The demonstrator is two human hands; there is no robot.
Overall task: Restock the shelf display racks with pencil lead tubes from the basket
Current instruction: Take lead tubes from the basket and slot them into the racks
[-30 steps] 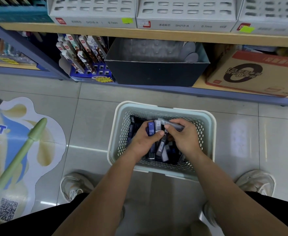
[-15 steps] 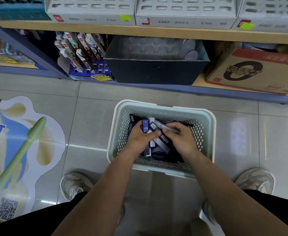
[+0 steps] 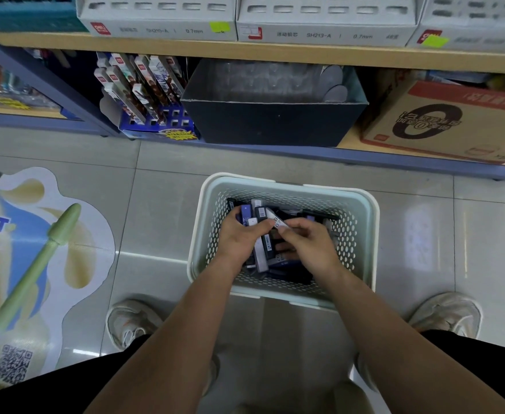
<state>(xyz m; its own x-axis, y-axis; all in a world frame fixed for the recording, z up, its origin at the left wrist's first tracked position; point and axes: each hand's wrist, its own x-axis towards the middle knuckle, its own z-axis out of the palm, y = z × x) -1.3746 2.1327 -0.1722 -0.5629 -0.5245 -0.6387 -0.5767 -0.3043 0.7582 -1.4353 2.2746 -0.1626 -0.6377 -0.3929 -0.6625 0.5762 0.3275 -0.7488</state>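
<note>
A pale green perforated basket (image 3: 361,231) stands on the tiled floor between my feet, holding several flat pencil lead tubes (image 3: 263,255) in blue, grey and black. My left hand (image 3: 239,237) is inside it, its fingers curled round a fanned bundle of tubes (image 3: 252,215) that stick up above the knuckles. My right hand (image 3: 308,246) is beside it in the basket and pinches a white-labelled tube (image 3: 278,222) at its lower end. The grey display racks (image 3: 325,22) with empty slots sit on the wooden shelf above.
On the bottom shelf stand a blue pen display (image 3: 143,94), a dark open box (image 3: 272,115) and a brown carton (image 3: 448,121). A floor sticker (image 3: 21,249) with a green pen lies to the left. My shoes (image 3: 131,321) flank the basket.
Both hands have sunk a little deeper into the basket. The right hand has shifted its grip from a dark tube held across the top to a white-labelled tube beside the left hand's bundle.
</note>
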